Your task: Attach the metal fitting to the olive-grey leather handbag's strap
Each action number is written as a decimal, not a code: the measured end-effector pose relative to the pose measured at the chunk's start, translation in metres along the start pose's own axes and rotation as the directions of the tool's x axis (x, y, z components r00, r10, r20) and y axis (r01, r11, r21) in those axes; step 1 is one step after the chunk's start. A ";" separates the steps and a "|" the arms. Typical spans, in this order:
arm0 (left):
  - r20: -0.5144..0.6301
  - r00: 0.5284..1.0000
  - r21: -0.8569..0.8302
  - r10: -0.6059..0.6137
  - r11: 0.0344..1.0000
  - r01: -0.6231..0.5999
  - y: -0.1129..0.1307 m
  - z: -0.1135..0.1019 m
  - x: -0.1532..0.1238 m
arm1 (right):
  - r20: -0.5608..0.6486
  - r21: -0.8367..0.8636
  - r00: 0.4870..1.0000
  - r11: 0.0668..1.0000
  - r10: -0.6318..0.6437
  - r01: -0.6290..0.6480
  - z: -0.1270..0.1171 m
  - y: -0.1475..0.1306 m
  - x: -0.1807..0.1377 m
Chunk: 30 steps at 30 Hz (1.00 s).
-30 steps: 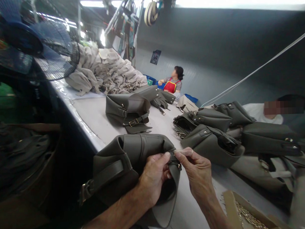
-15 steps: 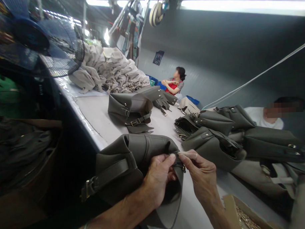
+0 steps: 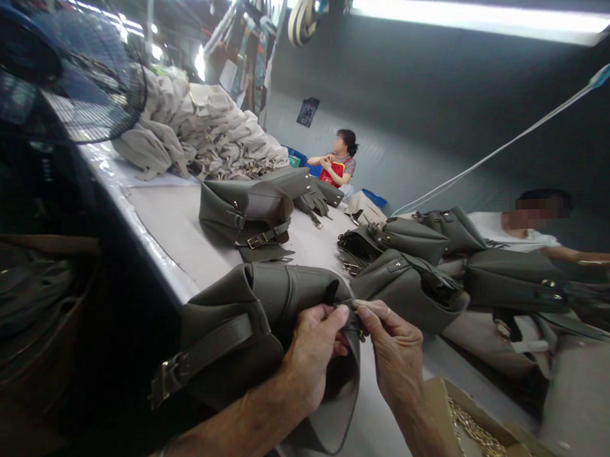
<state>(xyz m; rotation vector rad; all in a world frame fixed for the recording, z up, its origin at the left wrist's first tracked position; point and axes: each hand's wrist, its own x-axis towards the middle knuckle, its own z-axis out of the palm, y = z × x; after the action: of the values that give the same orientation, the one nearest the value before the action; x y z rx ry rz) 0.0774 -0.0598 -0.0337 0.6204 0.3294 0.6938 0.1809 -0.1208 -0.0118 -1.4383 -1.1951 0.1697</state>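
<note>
A dark grey bag lies in the lower middle of the frame, on its side at the near edge of the worktop. The left hand holds it by its right-hand edge, thumb on top and fingers curled beneath. The right hand is in a narrow pinch at the same edge, its fingertips just beside the left thumb; the small part between them is hidden. A strap with a metal buckle sticks out toward the left of the frame.

At the lower right, near the right forearm, is a cardboard box with small gold-coloured metal pieces inside. Beyond the held bag, near the centre, stands a second bag with buckled straps. More dark bags crowd the right side, and a pile of pale bags fills the upper left, beside a blue fan. 2 other people are present: 1 in a red apron at upper centre, 1 in a white shirt at right.
</note>
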 end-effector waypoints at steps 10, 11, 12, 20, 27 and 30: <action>-0.007 1.000 0.035 -0.001 0.999 0.001 -0.003 0.003 0.004 | -0.020 -0.079 0.991 0.988 -0.131 0.129 -0.002 0.006 -0.002; -0.008 1.000 0.034 -0.001 0.999 0.001 -0.004 0.003 0.004 | -0.019 -0.107 0.988 0.983 -0.153 0.150 -0.002 0.006 -0.003; -0.010 1.000 0.033 -0.001 0.999 0.002 -0.004 0.004 0.005 | -0.019 -0.137 0.984 0.976 -0.176 0.171 -0.002 0.005 -0.003; -0.014 1.000 0.105 0.000 0.994 0.001 -0.001 0.006 0.005 | 0.047 -0.266 0.969 0.932 -0.243 0.246 -0.008 -0.001 -0.003; 0.006 1.000 0.147 0.006 0.989 -0.007 -0.001 0.007 0.002 | 0.133 -0.153 0.986 0.981 -0.096 0.116 -0.016 -0.007 0.005; 0.044 0.999 0.129 0.007 0.991 -0.013 -0.001 0.006 0.001 | 0.092 -0.060 0.995 0.998 -0.028 0.034 -0.017 -0.004 0.006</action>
<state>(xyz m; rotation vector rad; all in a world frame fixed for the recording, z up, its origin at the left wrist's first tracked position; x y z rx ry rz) 0.0818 -0.0622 -0.0302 0.7604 0.3327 0.6710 0.1936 -0.1287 -0.0010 -1.4775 -1.3060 0.1799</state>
